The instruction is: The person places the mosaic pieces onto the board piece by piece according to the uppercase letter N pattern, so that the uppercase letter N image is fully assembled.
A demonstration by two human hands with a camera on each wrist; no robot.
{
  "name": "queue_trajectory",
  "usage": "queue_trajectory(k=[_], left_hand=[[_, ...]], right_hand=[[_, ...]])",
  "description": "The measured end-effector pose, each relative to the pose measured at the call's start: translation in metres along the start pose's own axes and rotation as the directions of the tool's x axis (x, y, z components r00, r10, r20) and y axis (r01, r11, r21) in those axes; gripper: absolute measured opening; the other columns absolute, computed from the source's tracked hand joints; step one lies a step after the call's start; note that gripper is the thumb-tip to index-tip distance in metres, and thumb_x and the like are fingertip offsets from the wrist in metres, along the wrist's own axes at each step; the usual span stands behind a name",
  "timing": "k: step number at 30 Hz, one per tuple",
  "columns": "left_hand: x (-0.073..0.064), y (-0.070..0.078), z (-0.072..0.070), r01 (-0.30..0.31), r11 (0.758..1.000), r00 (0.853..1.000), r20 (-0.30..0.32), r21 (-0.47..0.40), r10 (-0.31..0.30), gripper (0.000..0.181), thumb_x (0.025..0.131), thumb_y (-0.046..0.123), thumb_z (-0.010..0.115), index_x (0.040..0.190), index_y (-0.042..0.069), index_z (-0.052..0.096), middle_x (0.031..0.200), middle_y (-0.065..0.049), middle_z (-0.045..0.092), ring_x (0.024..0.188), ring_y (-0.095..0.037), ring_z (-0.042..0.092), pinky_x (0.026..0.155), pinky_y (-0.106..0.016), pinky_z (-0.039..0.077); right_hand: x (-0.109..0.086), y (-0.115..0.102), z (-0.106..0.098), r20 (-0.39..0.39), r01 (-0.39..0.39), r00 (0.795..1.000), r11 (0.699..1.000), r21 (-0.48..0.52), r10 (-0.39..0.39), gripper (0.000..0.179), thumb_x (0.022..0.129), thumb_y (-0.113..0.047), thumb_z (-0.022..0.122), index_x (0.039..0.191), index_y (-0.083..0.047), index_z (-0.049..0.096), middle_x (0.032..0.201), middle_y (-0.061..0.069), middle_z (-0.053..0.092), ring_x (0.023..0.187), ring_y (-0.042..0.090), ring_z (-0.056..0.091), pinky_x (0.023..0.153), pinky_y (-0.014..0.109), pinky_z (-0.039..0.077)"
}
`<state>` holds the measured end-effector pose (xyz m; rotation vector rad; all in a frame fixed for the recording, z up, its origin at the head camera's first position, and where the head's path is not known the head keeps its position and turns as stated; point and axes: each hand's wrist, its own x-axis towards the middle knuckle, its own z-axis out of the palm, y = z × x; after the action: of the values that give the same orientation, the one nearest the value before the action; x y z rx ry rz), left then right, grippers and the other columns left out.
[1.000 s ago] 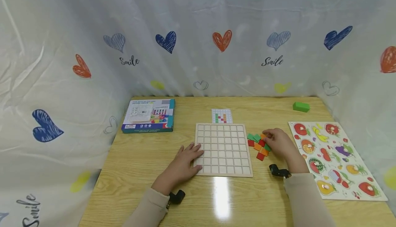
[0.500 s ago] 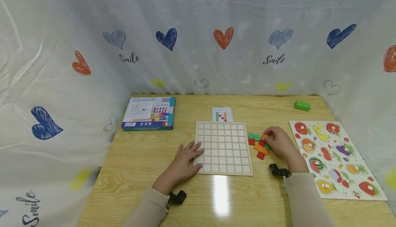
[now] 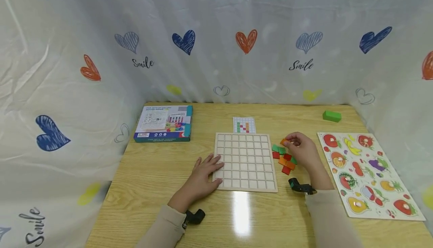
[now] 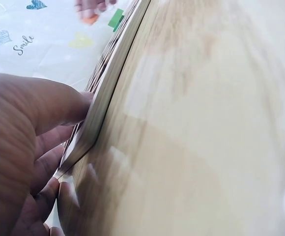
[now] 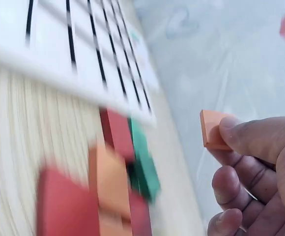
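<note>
A wooden grid board (image 3: 246,162) with square cells lies in the middle of the table. My left hand (image 3: 203,176) rests with spread fingers on its left edge; the left wrist view shows the thumb (image 4: 66,103) against the board's rim. My right hand (image 3: 302,150) pinches an orange square tile (image 5: 213,129) between thumb and finger, raised over the table. Below it, right of the board, lies a loose cluster of red (image 3: 286,170), orange (image 3: 291,165) and green (image 3: 275,148) tiles. Behind the board sits a small pattern card (image 3: 244,124) printed with coloured squares.
A boxed toy set (image 3: 164,124) with a paper on it stands at the back left. On the right lies a fruit puzzle board (image 3: 368,173), with a green block (image 3: 332,116) behind it. A curtain (image 3: 216,52) hangs behind the table.
My right hand has lifted the orange tile off the cluster and moved it slightly left and away from me. The left hand has stayed on the board's edge.
</note>
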<state>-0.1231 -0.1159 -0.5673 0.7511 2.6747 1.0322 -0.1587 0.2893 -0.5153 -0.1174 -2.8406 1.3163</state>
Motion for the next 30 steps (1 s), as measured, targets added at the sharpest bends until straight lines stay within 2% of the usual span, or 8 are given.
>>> queue_trajectory(k=[3, 5, 9, 13, 19, 23, 30], left_hand=[[0.001, 0.001, -0.002, 0.007, 1.000, 1.000, 0.007, -0.007, -0.007, 0.059, 0.102, 0.029, 0.076, 0.158, 0.020, 0.061, 0.175, 0.001, 0.041, 0.169, -0.031, 0.025, 0.137, -0.066, 0.004], [0.001, 0.002, -0.004, 0.014, 1.000, 1.000, 0.017, -0.012, -0.014, 0.059, 0.103, 0.029, 0.076, 0.158, 0.020, 0.060, 0.176, 0.001, 0.041, 0.169, -0.030, 0.024, 0.138, -0.065, 0.003], [0.004, 0.007, -0.008, 0.034, 0.999, 0.998, 0.061, 0.007, -0.034, 0.059, 0.104, 0.031, 0.075, 0.159, 0.020, 0.059, 0.176, 0.002, 0.039, 0.169, -0.030, 0.023, 0.138, -0.063, 0.003], [0.006, 0.015, -0.014, 0.054, 0.995, 0.991, 0.116, 0.078, -0.063, 0.060, 0.105, 0.035, 0.073, 0.161, 0.021, 0.057, 0.177, 0.003, 0.037, 0.169, -0.029, 0.022, 0.139, -0.062, 0.006], [0.006, 0.028, -0.022, 0.071, 0.985, 0.980, 0.175, 0.160, -0.099, 0.064, 0.103, 0.034, 0.076, 0.162, 0.019, 0.056, 0.178, -0.001, 0.037, 0.169, -0.032, 0.025, 0.138, -0.063, 0.014], [0.004, 0.033, -0.025, 0.085, 0.983, 0.973, 0.198, 0.164, -0.117, 0.065, 0.102, 0.033, 0.077, 0.161, 0.017, 0.056, 0.178, -0.003, 0.037, 0.168, -0.034, 0.025, 0.137, -0.065, 0.015], [0.004, 0.035, -0.027, 0.085, 0.985, 0.974, 0.196, 0.153, -0.114, 0.064, 0.103, 0.031, 0.077, 0.161, 0.016, 0.056, 0.178, -0.004, 0.037, 0.168, -0.034, 0.025, 0.137, -0.065, 0.015]], right_hand=[[0.004, -0.023, 0.018, 0.056, 0.064, 0.996, 0.996, 0.061, -0.068, 0.020, 0.110, -0.021, 0.069, 0.121, -0.005, 0.071, 0.108, 0.015, 0.074, 0.090, 0.024, 0.061, 0.065, 0.026, 0.054], [0.008, -0.034, 0.032, 0.102, 0.092, 0.990, 0.994, 0.066, -0.099, 0.015, 0.109, -0.018, 0.069, 0.120, -0.007, 0.072, 0.106, 0.012, 0.075, 0.088, 0.022, 0.060, 0.066, 0.026, 0.053], [0.015, -0.043, 0.059, 0.175, 0.096, 0.979, 0.994, 0.049, -0.103, 0.009, 0.108, -0.013, 0.070, 0.116, -0.010, 0.072, 0.103, 0.008, 0.074, 0.086, 0.021, 0.062, 0.072, 0.031, 0.054], [0.019, -0.043, 0.077, 0.199, 0.079, 0.977, 0.997, 0.012, -0.080, 0.007, 0.107, -0.013, 0.070, 0.113, -0.012, 0.072, 0.102, 0.005, 0.075, 0.089, 0.021, 0.064, 0.080, 0.034, 0.054], [0.019, -0.043, 0.085, 0.219, 0.084, 0.973, 0.996, -0.030, -0.075, 0.007, 0.108, -0.015, 0.070, 0.114, -0.014, 0.072, 0.099, 0.003, 0.073, 0.087, 0.020, 0.063, 0.079, 0.033, 0.053], [0.015, -0.044, 0.086, 0.248, 0.081, 0.967, 0.995, -0.052, -0.065, 0.008, 0.107, -0.014, 0.070, 0.114, -0.015, 0.073, 0.093, 0.003, 0.070, 0.082, 0.021, 0.059, 0.075, 0.033, 0.050], [0.013, -0.044, 0.085, 0.253, 0.097, 0.964, 0.994, -0.042, -0.084, 0.010, 0.107, -0.011, 0.069, 0.116, -0.013, 0.074, 0.093, 0.004, 0.068, 0.082, 0.020, 0.057, 0.073, 0.033, 0.049]])
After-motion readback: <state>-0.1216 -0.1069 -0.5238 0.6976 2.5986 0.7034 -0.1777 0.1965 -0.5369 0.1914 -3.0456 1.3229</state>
